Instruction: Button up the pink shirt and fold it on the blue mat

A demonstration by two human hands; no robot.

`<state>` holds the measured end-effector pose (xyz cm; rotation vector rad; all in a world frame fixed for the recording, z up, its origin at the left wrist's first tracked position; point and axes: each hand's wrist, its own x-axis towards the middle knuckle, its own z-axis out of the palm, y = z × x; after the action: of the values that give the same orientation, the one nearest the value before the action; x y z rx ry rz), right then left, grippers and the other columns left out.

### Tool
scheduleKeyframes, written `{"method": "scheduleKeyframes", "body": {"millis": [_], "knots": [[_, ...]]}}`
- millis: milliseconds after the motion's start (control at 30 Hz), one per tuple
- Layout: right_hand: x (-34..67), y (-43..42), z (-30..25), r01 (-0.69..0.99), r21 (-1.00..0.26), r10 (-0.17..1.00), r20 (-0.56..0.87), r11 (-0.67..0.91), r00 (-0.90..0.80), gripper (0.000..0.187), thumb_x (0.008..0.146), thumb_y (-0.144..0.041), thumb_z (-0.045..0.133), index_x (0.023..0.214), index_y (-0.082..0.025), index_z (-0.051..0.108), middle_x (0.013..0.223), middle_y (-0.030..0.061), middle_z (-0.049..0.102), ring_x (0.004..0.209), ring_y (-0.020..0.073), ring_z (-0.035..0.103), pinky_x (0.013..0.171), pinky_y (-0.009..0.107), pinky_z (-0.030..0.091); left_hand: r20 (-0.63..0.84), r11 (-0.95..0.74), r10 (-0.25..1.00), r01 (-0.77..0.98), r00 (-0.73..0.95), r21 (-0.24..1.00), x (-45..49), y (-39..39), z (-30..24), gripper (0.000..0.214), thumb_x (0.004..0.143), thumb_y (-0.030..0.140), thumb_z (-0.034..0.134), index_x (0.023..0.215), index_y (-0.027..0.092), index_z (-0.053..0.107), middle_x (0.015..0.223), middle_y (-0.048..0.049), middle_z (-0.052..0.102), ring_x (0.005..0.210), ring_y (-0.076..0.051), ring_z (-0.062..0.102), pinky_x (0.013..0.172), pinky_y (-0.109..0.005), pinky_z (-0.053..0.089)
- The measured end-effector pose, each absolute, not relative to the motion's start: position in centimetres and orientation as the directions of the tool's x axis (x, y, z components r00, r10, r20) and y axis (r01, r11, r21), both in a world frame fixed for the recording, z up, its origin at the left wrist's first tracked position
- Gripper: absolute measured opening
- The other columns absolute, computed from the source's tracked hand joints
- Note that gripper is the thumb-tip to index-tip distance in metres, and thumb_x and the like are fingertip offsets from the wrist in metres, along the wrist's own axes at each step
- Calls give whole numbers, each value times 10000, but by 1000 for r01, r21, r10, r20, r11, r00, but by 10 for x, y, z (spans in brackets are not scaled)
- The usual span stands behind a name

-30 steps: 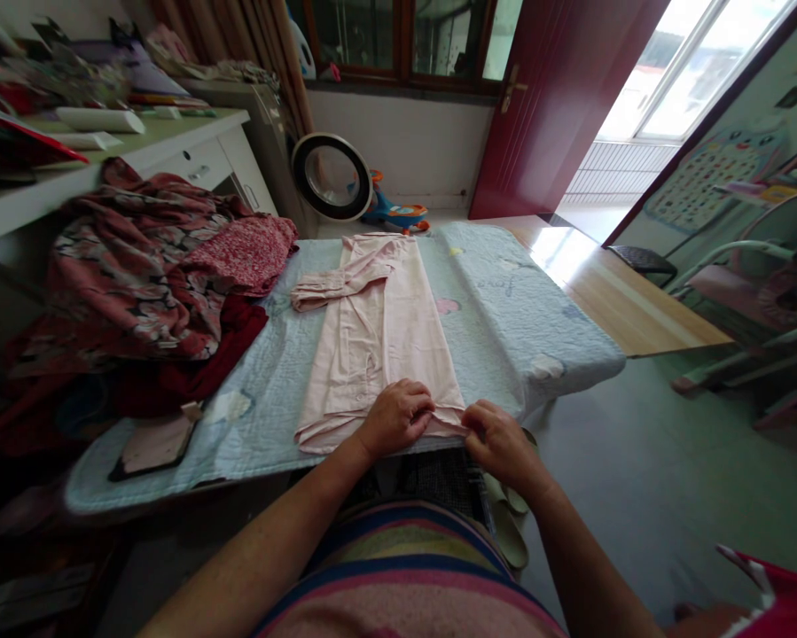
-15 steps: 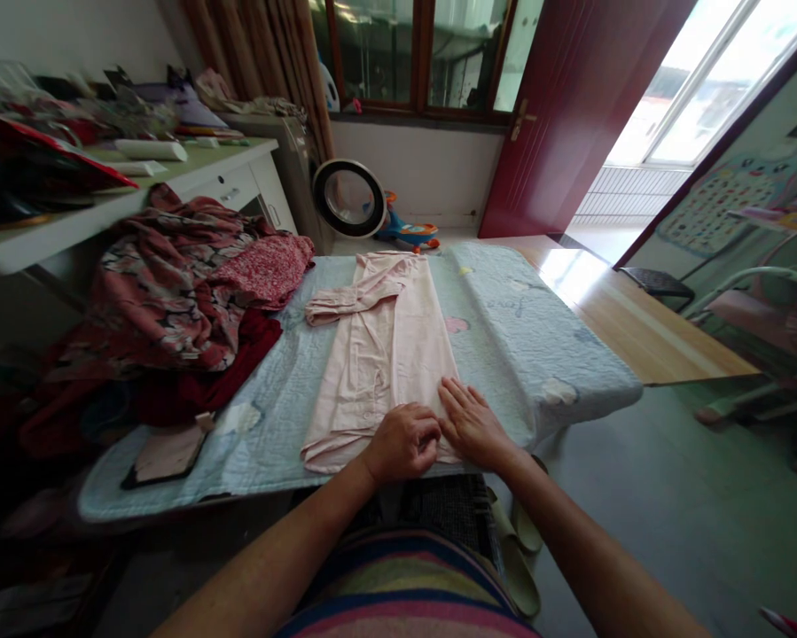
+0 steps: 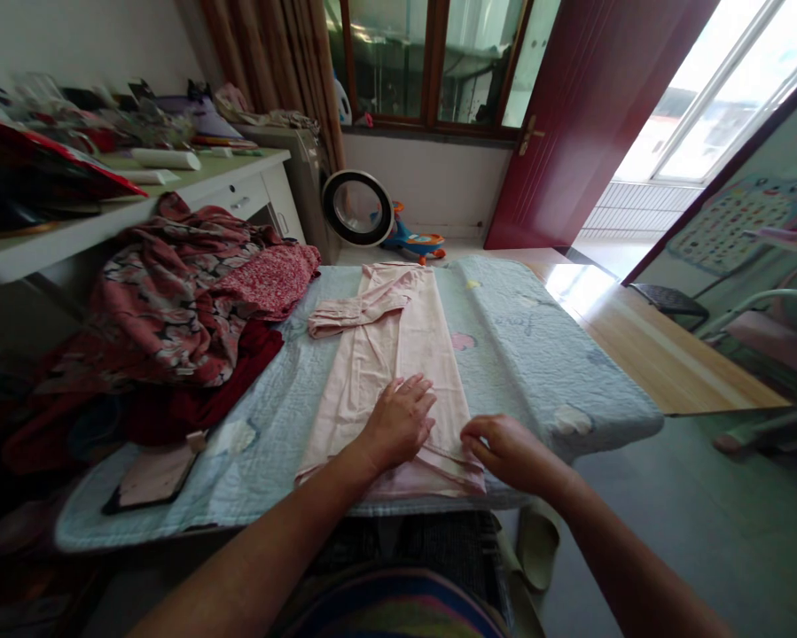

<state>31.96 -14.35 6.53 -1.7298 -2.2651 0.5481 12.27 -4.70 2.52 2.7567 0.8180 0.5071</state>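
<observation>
A pale pink long-sleeved shirt [image 3: 431, 328] lies on a padded light-blue cover [image 3: 278, 416], its long sides folded inward and one sleeve [image 3: 355, 315] crossing over the top toward the left. My left hand [image 3: 400, 424] rests on the lower middle of the shirt with its fingers stretched out. At the shirt's lower right edge is my right hand [image 3: 508, 450], thumb and fingers drawn together on the cloth's edge. Some creases run across the fabric below my hands.
A heap of red floral clothes [image 3: 185, 292] lies at the left. Near the front left corner is a dark-edged flat pinkish item [image 3: 155, 474]. Behind stand a cluttered white desk [image 3: 231, 195], an open round washer door [image 3: 356, 208] and a blue-orange toy [image 3: 415, 241].
My left hand has slid up the shirt and spread its fingers. My right hand has gone from lying flat to pinching at the right edge, a bit lower and further right.
</observation>
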Motion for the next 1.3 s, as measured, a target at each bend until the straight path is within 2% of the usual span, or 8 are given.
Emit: {"method": "scheduleKeyframes", "body": {"millis": [67,133,200,267,400,600,1033,1300], "knots": [[321,-102,60,888,-403,975,101,223,-199,287,901,-153,456,986,-195,727,983,75,743,898,198,685,841,314,502,207,-807,587,542,783,235,123,-40,17,456,888,371,583,1304,188,547,1492,-144,459,1432,-306,332,1165,-555,215],[319,-61,45,903,-371,969,195,216,-152,390,897,-132,439,1224,-171,648,1284,114,649,1177,214,599,1013,352,438,142,-801,592,560,793,212,121,-38,7,585,890,481,560,1397,204,474,1534,-141,404,1457,-310,281,1172,-566,186],[317,-25,26,939,-296,976,181,174,-124,470,918,-169,445,1379,-126,525,1485,148,468,1389,236,405,1133,386,320,93,-802,586,560,805,208,119,-40,-2,674,891,559,515,1464,222,402,1563,-133,358,1469,-320,249,1170,-575,174],[316,5,9,965,-237,992,87,113,-95,509,972,-283,424,1446,-98,429,1553,168,356,1454,256,288,1168,414,249,67,-800,585,563,808,208,118,-42,-6,717,892,601,475,1495,229,361,1583,-135,317,1475,-336,224,1164,-591,160],[328,50,-7,981,-194,1000,21,-11,16,578,1011,-438,349,1474,-92,353,1589,175,276,1473,270,229,1175,440,197,56,-796,588,565,807,218,117,-44,-6,724,897,628,432,1500,234,356,1595,-131,292,1480,-344,202,1166,-600,133],[344,86,-8,975,-197,995,-12,-100,99,626,1016,-484,296,1500,-87,304,1611,167,217,1482,272,196,1180,443,158,64,-798,583,557,810,228,115,-44,-6,729,890,637,438,1501,247,353,1598,-120,289,1487,-333,186,1180,-589,107],[328,-31,-13,980,-123,988,20,157,-155,652,998,-498,331,1518,-105,323,1604,144,243,1487,264,198,1190,460,178,131,-812,579,553,805,189,113,-45,-12,771,895,616,451,1482,125,364,1564,-158,349,1472,-303,246,1206,-528,120],[312,-118,-9,961,-161,973,-7,225,-229,700,962,-506,420,1536,-125,296,1605,150,223,1488,277,195,1197,470,195,160,-808,588,570,793,147,113,-48,-8,536,956,426,420,1426,168,452,1536,-122,410,1454,-276,298,1203,-498,165]]}}
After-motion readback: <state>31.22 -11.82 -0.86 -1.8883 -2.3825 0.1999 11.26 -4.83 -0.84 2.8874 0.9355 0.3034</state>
